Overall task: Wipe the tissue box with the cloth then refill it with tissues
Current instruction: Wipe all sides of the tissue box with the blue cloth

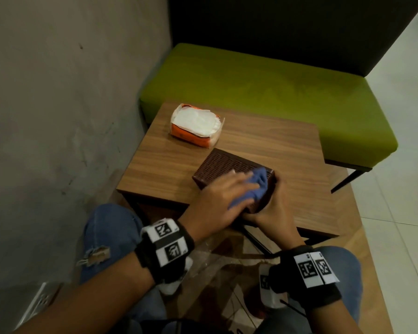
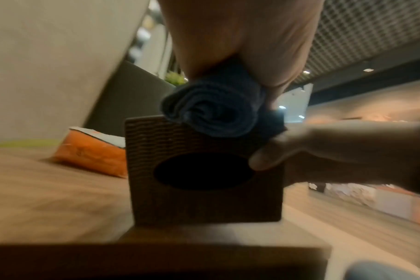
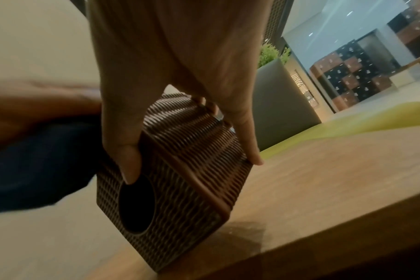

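Observation:
A brown woven tissue box (image 1: 222, 165) lies on its side near the front edge of the wooden table (image 1: 275, 145). Its oval opening (image 2: 204, 170) faces me and looks dark inside. My left hand (image 1: 237, 186) holds a bunched blue cloth (image 1: 260, 182) against the box's upper face, near the right end. In the left wrist view the cloth (image 2: 216, 109) is rolled under the palm. My right hand (image 1: 273, 208) grips the box's near right corner, with the thumb (image 3: 127, 161) at the rim of the opening and the fingers (image 3: 247, 136) down the side. An opened orange pack of white tissues (image 1: 196, 124) lies at the table's far left.
A green cushioned bench (image 1: 275, 88) with a dark backrest stands behind the table. A grey wall (image 1: 58, 92) runs close along the left. White tiled floor (image 1: 401, 189) lies to the right. My knees in blue jeans sit just below the table's front edge.

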{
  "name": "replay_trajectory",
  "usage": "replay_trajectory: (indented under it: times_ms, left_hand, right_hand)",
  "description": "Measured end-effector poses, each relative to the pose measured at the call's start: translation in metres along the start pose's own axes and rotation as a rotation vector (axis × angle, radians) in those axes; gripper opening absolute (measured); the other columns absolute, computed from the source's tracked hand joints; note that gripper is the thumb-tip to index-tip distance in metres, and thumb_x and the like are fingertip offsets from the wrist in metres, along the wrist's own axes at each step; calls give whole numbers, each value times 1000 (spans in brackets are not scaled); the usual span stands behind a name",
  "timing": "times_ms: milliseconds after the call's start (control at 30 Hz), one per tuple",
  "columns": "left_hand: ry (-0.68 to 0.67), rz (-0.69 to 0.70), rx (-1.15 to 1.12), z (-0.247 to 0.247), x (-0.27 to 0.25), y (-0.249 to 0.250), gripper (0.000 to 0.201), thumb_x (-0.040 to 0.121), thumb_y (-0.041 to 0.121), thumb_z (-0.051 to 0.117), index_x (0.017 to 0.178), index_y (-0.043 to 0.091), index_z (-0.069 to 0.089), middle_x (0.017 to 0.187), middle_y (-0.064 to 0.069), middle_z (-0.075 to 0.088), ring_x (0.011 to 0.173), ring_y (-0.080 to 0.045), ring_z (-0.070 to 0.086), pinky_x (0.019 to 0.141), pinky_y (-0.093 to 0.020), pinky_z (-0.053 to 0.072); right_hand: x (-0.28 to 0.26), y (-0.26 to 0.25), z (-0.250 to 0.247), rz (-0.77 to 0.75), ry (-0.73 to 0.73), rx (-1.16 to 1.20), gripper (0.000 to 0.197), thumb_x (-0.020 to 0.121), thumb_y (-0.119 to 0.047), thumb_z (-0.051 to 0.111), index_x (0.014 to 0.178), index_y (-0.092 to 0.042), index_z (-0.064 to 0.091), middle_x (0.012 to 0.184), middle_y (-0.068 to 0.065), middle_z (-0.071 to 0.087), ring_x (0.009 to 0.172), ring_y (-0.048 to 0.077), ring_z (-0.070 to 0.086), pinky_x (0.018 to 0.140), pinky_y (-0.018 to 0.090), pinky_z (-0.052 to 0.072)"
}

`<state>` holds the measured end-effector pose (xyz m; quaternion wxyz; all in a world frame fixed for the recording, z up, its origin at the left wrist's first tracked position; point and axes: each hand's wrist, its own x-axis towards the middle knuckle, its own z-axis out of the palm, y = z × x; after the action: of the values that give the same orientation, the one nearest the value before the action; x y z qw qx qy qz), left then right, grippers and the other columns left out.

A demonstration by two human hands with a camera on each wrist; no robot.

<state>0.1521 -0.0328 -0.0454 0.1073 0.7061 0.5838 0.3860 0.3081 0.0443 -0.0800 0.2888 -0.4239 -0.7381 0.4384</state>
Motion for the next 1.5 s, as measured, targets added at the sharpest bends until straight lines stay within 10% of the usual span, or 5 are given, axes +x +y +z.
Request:
replay_trajectory:
  times_ms: [267, 500, 1100, 1333, 1500]
  left_hand:
    - [230, -350, -103, -22, 25, -70, 34, 90, 16, 60, 124, 11, 60, 131, -8, 57, 124, -16, 50, 104, -23, 36]
    - [10, 199, 100, 14, 2, -19, 40, 91, 21, 57, 129, 9, 55, 139, -12, 49, 131, -23, 44, 112, -33, 30]
    - [322, -477, -208, -11, 10, -68, 43, 86, 21, 66, 126, 13, 53, 121, 7, 55, 112, -9, 52, 87, -9, 39]
    - [441, -436, -169, 11, 1, -54, 34, 87, 14, 63, 120, 11, 58, 117, -6, 63, 107, -17, 58, 91, -29, 47]
    - [467, -435, -192, 12, -8, -49, 36, 90, 13, 59, 125, 9, 56, 123, -8, 61, 112, -15, 56, 93, -24, 45]
  right_hand:
    - [7, -2, -9, -58, -49, -70, 113, 48, -30, 90, 137, -31, 21, 136, 1, 39, 126, 16, 43, 105, 28, 38]
    - [9, 6, -1, -20, -122, -78, 114, 48, -45, 83, 142, -14, 27, 137, 6, 45, 125, 15, 50, 102, 22, 43]
    - [19, 2, -11, 64, -194, -169, 130, 60, -13, 92, 153, -12, 1, 149, 5, 30, 137, 18, 34, 104, 18, 30]
    - [16, -59, 5, 17, -169, -687, 144, 60, -50, 86, 152, -19, -20, 162, 15, -13, 150, 32, -9, 111, 69, 9]
    - [36, -86, 57, 0, -269, -932, 99, 89, -37, 63, 155, -8, -4, 155, 16, 19, 146, 32, 14, 100, 83, 8]
